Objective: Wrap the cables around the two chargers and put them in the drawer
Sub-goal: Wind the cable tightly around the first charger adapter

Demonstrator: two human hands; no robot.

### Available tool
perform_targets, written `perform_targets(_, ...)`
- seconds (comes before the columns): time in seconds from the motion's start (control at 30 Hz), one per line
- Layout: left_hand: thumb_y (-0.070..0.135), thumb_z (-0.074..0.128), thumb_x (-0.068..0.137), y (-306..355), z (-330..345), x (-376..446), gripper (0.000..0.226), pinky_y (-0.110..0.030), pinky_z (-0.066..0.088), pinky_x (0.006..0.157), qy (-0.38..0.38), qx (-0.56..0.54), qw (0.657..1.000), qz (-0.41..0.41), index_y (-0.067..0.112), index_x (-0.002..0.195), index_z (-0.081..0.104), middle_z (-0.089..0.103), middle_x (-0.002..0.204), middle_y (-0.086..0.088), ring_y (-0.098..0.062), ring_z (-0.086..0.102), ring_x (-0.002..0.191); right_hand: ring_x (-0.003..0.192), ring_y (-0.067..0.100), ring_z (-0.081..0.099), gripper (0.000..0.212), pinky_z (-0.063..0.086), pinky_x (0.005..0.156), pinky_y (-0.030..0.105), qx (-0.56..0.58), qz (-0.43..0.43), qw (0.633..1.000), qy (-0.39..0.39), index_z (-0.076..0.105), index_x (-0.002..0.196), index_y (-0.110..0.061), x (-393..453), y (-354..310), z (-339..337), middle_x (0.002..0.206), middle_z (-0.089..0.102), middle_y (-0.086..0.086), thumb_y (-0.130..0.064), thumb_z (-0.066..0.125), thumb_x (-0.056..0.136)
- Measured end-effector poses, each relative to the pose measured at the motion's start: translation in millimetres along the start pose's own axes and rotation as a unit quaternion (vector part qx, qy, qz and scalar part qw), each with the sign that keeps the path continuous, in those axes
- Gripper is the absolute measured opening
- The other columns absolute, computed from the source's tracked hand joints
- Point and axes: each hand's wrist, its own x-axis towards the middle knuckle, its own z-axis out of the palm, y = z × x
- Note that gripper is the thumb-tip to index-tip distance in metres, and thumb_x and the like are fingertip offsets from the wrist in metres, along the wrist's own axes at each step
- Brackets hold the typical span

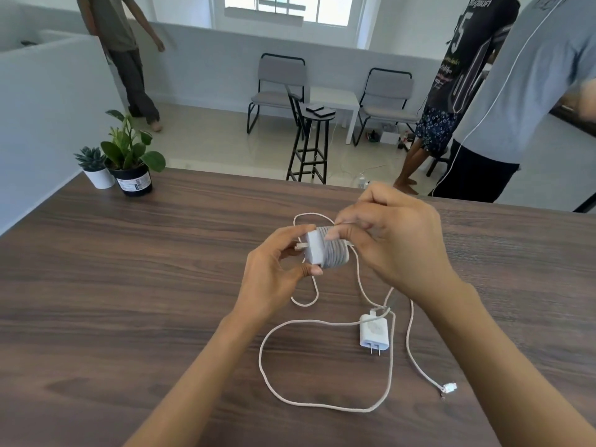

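Both your hands are raised just above the dark wood-grain worktop (129,285), working on one white charger (314,248).

Your left hand (274,275) pinches that charger: thumb tip under its near edge, a fingertip on its far top corner. Prongs point left, toward your palm. The right half of the block is covered in tight turns of white cable, lying side by side.

Your right hand (393,240) is closed on the cable (358,279) at the top of the coil, thumb pressed against the wound turns, the other fingers curled in. The loose remainder runs from the coil in a loop behind the hands, and another strand drops toward you along the worktop. Where each strand ends, you cannot tell; they cross with the other cable.

The second charger (374,332) lies flat on the worktop, near your right forearm, prongs pointing toward you. Its cable (261,356) is unwound, sweeping left in a wide loop and back round below the charger. A connector end (449,388) rests on the worktop further right, near your right arm.

Far left corner of the worktop: a leafy plant in a black pot (134,182), a small succulent in a white pot (98,177) touching or just beside it.

No drawer in view.
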Motion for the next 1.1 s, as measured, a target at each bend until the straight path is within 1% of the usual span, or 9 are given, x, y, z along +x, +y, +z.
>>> perform_targets(0.13,-0.004,0.082,0.062,8,9,-6,0.067,-0.013,0.047,0.086,-0.023,-0.001,1.000,-0.003,0.039,0.109,0.060,0.063,0.104,0.026,-0.002,0.060,0.091,0.051,0.000,0.036,0.008,0.043,0.047,0.030,0.026,0.031,0.999,0.019,0.074,0.071,-0.026,14,11,6,0.061,0.034,-0.020,-0.034,0.074,0.074)
perform_targets(0.3,-0.003,0.081,0.064,16,6,-9,0.062,-0.020,0.048,0.090,-0.027,-0.032,0.999,0.010,0.029,0.114,0.063,0.065,0.110,0.016,-0.012,0.062,0.100,0.052,0.004,0.038,0.012,0.040,0.052,0.030,0.082,0.112,0.990,0.029,0.075,0.073,-0.025,19,32,16,0.056,0.037,-0.013,-0.037,0.074,0.070)
perform_targets(0.43,-0.005,0.080,0.064,23,3,-14,0.062,-0.019,0.047,0.090,-0.043,-0.050,0.998,0.003,0.027,0.115,0.063,0.065,0.110,0.014,-0.012,0.062,0.103,0.054,0.006,0.039,0.006,0.038,0.057,0.028,0.134,0.137,0.982,0.004,0.075,0.073,-0.025,21,42,22,0.055,0.039,-0.010,-0.030,0.078,0.071)
perform_targets(0.57,-0.004,0.080,0.063,25,5,-19,0.063,-0.017,0.047,0.090,-0.055,-0.043,0.998,0.005,0.027,0.115,0.063,0.065,0.112,0.014,-0.009,0.063,0.102,0.055,0.005,0.037,0.003,0.033,0.059,0.020,0.172,0.157,0.972,0.012,0.075,0.074,-0.027,21,48,32,0.045,0.037,-0.011,-0.026,0.077,0.072)
perform_targets(0.73,-0.003,0.079,0.061,23,8,-26,0.064,-0.018,0.048,0.090,-0.047,-0.065,0.997,-0.008,0.025,0.117,0.064,0.066,0.113,0.013,-0.013,0.062,0.108,0.051,0.005,0.033,0.005,0.035,0.055,0.029,0.208,0.195,0.958,0.016,0.076,0.074,-0.023,12,54,45,0.044,0.035,-0.011,-0.028,0.077,0.072)
perform_targets(0.83,-0.005,0.078,0.060,24,8,-29,0.065,-0.020,0.048,0.090,-0.045,-0.095,0.994,-0.022,0.028,0.115,0.065,0.066,0.113,0.012,-0.012,0.062,0.107,0.050,0.003,0.036,0.006,0.034,0.055,0.022,0.238,0.225,0.945,0.001,0.074,0.073,-0.026,3,56,54,0.051,0.043,0.001,-0.024,0.079,0.070)
perform_targets(0.9,-0.002,0.078,0.059,27,6,-31,0.064,-0.022,0.049,0.090,-0.040,-0.109,0.993,-0.021,0.030,0.114,0.066,0.066,0.113,0.010,-0.014,0.062,0.107,0.051,0.002,0.039,0.007,0.036,0.053,0.019,0.256,0.240,0.936,-0.020,0.073,0.074,-0.028,-5,58,59,0.055,0.052,0.001,-0.026,0.078,0.069)
perform_targets(1.0,-0.001,0.078,0.060,32,3,-33,0.062,-0.021,0.049,0.089,-0.029,-0.133,0.991,-0.011,0.019,0.117,0.064,0.066,0.116,0.001,-0.016,0.063,0.109,0.062,0.014,0.059,0.005,0.051,0.061,0.031,0.268,0.250,0.930,-0.033,0.073,0.077,-0.025,-16,58,63,0.069,0.069,0.000,-0.025,0.075,0.072)
perform_targets(1.1,0.003,0.081,0.061,36,0,-33,0.061,-0.020,0.049,0.089,-0.016,-0.152,0.988,-0.001,0.014,0.118,0.062,0.065,0.118,-0.003,-0.018,0.061,0.112,0.076,0.026,0.067,0.008,0.056,0.071,0.041,0.289,0.261,0.920,-0.039,0.073,0.080,-0.024,-26,56,60,0.078,0.072,0.005,-0.016,0.073,0.077)
